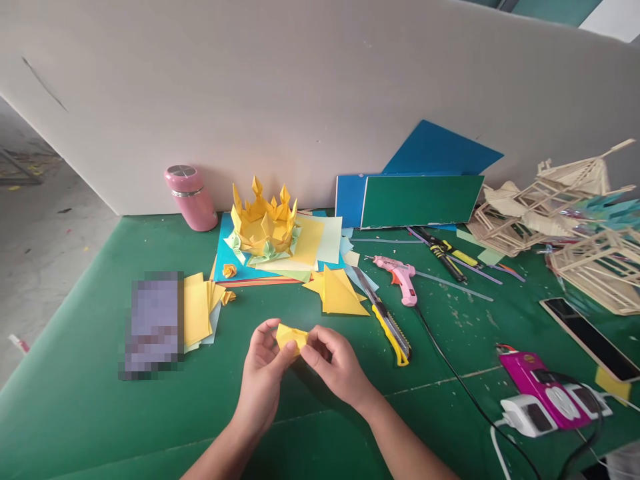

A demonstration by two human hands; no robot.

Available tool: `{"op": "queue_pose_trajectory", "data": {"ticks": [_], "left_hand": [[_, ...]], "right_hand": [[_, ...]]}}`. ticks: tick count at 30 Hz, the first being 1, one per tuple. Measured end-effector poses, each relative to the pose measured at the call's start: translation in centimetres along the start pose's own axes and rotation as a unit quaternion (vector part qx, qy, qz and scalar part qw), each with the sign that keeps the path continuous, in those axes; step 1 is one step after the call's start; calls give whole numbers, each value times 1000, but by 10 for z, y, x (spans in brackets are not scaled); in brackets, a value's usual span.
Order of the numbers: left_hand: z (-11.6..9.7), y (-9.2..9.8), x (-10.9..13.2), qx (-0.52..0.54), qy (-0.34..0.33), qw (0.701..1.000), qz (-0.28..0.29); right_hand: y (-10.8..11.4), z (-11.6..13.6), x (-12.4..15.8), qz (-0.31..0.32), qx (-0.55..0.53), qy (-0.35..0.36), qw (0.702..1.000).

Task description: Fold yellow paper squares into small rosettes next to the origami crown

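Folded yellow paper (293, 334) is pinched by left hand (263, 375) and right hand (339, 365), each grip narrow, above the green tabletop (150, 427). Judged risks: uneven thumb pressure could crush its creases; the nearby utility knife (384, 321), blade apparently exposed, could cut a reaching hand.

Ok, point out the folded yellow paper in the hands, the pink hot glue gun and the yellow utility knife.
Folded yellow paper (290, 333): head view, on its visible face.
Pink hot glue gun (405, 275): head view, on its body.
Yellow utility knife (387, 326): head view, on its handle.
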State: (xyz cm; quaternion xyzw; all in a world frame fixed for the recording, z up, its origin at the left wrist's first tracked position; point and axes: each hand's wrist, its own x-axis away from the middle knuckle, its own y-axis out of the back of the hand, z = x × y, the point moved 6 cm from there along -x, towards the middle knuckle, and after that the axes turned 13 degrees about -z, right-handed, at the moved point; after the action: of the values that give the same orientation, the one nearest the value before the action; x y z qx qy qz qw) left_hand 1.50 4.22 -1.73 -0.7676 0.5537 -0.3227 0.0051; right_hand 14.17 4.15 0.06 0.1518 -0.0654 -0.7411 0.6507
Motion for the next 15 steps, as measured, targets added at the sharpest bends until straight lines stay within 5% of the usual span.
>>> {"op": "queue_pose_trajectory", "data": {"ticks": [15], "left_hand": [[0, -5, -5, -201, -20, 974, 104]], "right_hand": [[2, 3, 1, -1, -2, 46, 999]]}}
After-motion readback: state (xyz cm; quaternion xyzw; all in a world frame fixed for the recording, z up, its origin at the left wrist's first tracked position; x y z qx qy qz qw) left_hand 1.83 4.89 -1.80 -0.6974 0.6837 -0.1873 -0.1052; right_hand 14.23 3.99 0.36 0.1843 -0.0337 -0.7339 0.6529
